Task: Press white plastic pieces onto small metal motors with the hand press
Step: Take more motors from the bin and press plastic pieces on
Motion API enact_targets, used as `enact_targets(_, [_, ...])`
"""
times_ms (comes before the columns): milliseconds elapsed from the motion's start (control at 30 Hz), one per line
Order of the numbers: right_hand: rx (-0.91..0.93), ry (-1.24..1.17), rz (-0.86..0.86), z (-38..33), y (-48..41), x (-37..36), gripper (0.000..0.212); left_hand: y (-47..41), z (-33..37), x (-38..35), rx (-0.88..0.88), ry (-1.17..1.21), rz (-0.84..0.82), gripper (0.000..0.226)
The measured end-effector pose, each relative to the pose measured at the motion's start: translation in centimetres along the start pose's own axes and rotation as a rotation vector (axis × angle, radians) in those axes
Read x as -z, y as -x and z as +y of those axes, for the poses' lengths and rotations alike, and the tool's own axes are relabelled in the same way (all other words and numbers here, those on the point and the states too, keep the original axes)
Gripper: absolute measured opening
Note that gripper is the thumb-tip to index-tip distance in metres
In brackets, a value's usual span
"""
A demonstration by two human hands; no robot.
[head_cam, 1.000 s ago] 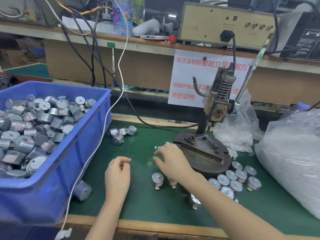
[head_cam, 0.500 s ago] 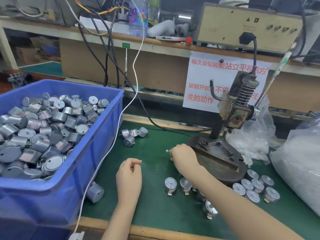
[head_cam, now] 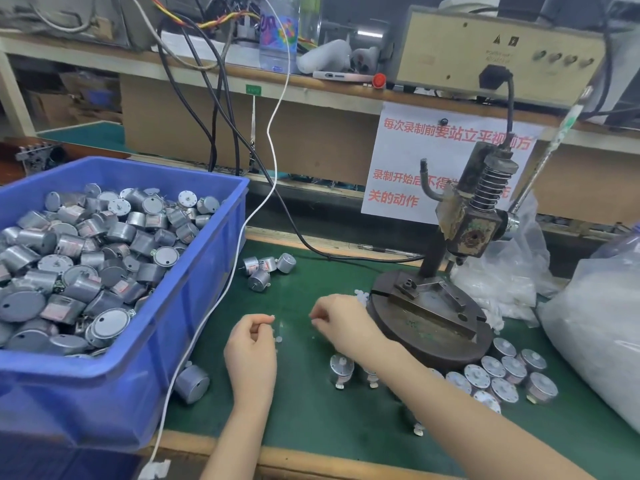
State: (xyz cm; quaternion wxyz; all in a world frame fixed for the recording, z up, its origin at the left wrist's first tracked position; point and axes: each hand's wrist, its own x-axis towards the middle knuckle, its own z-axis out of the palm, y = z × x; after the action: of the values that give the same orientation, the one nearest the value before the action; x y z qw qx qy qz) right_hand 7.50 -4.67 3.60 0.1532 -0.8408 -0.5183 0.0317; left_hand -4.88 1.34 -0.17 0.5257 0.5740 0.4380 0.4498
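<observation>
- Pinching a white plastic piece between thumb and forefinger, the left hand hovers over the green mat, its other fingers curled
- right hand: just beside the left, fingertips drawn together; whether a piece lies between them cannot be told
- loose white pieces: on the mat, against the round base of the hand press
- small metal motors: upright in a cluster at the near right of that base; another motor stands just beside the right wrist
- blue bin: at left, heaped with motors
- clear bag: at far right, holding white material
</observation>
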Motion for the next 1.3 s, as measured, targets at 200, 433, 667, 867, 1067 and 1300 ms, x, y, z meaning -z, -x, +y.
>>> enact_targets(200, [0.207, 0.037, -0.089, -3.2, 1.0, -1.6, 0.016, 0.1, 0.3, 0.2, 0.001, 0.017, 0.05, 0.025])
enact_targets(433, [0.24, 0.093, -0.129, -3.0, 1.9, -2.1, 0.016, 0.2, 0.4, 0.4, -0.01, 0.024, 0.049, 0.025])
enact_targets(667, [0.045, -0.202, 0.151, -2.7, 0.1, -0.5, 0.008, 0.9, -0.3, 0.7, -0.083, -0.088, -0.03, 0.022])
enact_targets(867, [0.061, -0.104, 0.093, -4.2, -5.0, -0.5, 0.032, 0.0, -0.5, 0.9, -0.221, -0.331, -0.318, 0.018])
enact_targets(1067, [0.096, 0.005, -0.119, -6.7, -8.4, -2.0, 0.036, -0.6, 0.0, 2.1, -0.299, -0.403, -0.56, 0.022])
enact_targets(1300, [0.054, 0.042, -0.076, -6.7, -7.9, -2.7, 0.03, -0.8, -0.5, 1.9, -0.376, -0.481, -0.571, 0.008])
